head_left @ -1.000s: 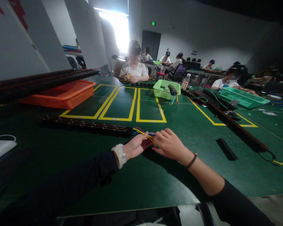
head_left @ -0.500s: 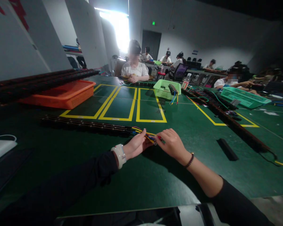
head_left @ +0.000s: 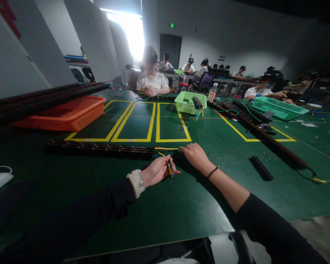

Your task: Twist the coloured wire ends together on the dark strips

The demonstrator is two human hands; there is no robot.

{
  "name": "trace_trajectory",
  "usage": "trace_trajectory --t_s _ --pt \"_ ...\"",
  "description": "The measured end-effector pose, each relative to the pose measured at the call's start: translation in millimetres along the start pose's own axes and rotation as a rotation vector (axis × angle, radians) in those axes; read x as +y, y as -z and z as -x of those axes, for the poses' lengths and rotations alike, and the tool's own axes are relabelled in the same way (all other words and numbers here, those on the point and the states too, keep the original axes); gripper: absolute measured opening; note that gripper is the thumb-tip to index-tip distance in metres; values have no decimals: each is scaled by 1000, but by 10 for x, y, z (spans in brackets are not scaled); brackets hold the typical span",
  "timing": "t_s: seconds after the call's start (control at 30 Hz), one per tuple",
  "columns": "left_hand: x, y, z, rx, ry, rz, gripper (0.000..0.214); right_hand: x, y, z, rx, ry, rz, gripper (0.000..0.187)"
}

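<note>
A long black strip (head_left: 99,148) is laid across the middle of the counter (head_left: 159,216), roughly parallel to its near edge, with its left end pointed toward the left edge. Coloured leads come out of the strip's right end. A wire bundle (head_left: 169,167) of yellow, blue and red leads is held in the left hand (head_left: 156,170), whose grip is clamped on it between thumb and fingers, just nearer the near edge than the strip's end. A single yellow wire (head_left: 167,148) is drawn out straight from the same end toward the right, and its far tip is pinched in the grip of the right hand (head_left: 195,156), which is seen from the back with the fingers curled in. The two hands are held close together but apart. A pale wristband (head_left: 136,181) is worn on the left wrist and a dark bead bracelet (head_left: 213,171) on the right.

Yellow tape lines (head_left: 154,139) are marked on the counter just beyond the strip. An orange basket (head_left: 71,113) is set toward the far left, and a green basket (head_left: 188,102) toward the far edge. A short black bar (head_left: 260,168) lies alone toward the right. A person (head_left: 151,79) in a white shirt is seated at the far edge.
</note>
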State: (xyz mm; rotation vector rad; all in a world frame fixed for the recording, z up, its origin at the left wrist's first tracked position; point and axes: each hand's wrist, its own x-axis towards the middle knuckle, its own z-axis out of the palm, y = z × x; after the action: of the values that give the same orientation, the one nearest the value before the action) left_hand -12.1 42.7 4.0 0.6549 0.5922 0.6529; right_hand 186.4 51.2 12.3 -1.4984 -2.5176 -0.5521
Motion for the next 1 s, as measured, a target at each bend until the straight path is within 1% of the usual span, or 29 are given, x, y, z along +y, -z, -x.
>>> trace_trajectory --t_s 0.1,0.2,0.27,0.37,0.43,0.5,0.57,0.63,0.73,0.87,0.93,1.0 --pt "5 11 -8 -24 23 20 24 12 -10 -16 -35 26 46 25" --pt "11 0 -2 -31 22 21 26 1 -4 -8 -31 55 54 24" --pt "9 -11 5 -28 7 20 27 -15 19 7 8 75 37 25" --pt "-4 -15 4 -38 -4 50 28 -40 90 42 144 125 -32 28" --pt "-13 -7 -7 -39 0 80 28 -58 156 78 242 241 -95 31" --pt "-16 4 -21 -22 16 89 27 -82 223 119 292 440 -147 37" --pt "-13 11 -30 1 37 76 27 -115 277 153 298 626 -167 43" --pt "-5 7 -30 15 53 59 28 -149 307 173 285 705 -149 41" --pt "6 -19 -15 22 40 59 29 -177 310 174 271 693 -101 26" --pt "3 -45 -1 37 7 38 30 -200 290 158 296 637 -111 23" --pt "-9 -35 -9 29 -13 29 29 -228 283 155 324 566 -172 22" --pt "-22 -16 -23 -2 -20 47 28 -267 277 158 356 445 -276 20"
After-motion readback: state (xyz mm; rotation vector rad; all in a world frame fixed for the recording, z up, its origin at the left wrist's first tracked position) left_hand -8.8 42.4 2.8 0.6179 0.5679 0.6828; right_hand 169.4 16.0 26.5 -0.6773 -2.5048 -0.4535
